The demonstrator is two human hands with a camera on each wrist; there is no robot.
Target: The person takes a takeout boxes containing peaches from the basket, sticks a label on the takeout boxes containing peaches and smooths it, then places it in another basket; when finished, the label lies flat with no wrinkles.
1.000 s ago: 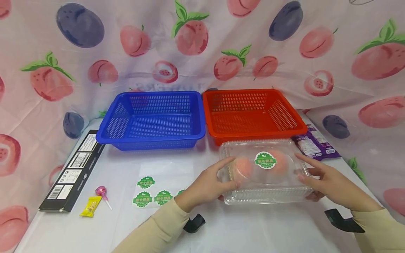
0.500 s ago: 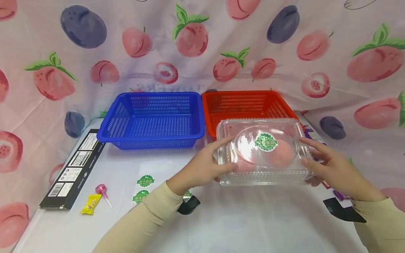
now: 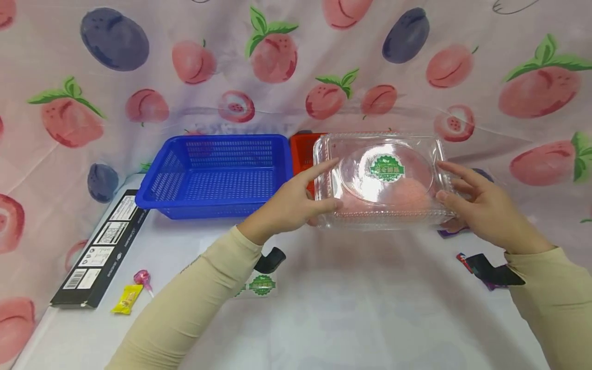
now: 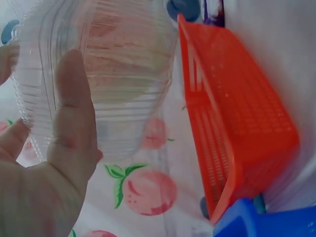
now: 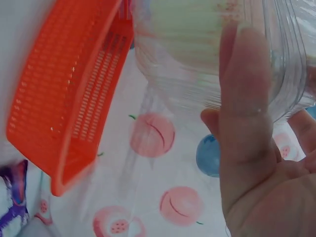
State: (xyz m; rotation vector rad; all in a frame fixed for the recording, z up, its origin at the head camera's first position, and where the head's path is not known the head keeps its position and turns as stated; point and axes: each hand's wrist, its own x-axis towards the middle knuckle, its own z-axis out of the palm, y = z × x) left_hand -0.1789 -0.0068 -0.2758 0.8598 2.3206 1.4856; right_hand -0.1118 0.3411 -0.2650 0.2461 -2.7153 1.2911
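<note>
Both arms in beige sleeves, stretched forward and raised. Left hand (image 3: 289, 205) gripping the box (image 3: 384, 180) at its left end, index finger extended along the top, thumb underneath. Right hand (image 3: 481, 208) gripping the right end, fingers spread over the edge, thumb below. Black wrist mounts under both forearms.

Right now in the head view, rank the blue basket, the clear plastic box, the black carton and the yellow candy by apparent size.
1. blue basket
2. clear plastic box, close to the basket; it is lifted nearer the camera, so the order of these two is unsure
3. black carton
4. yellow candy
</note>
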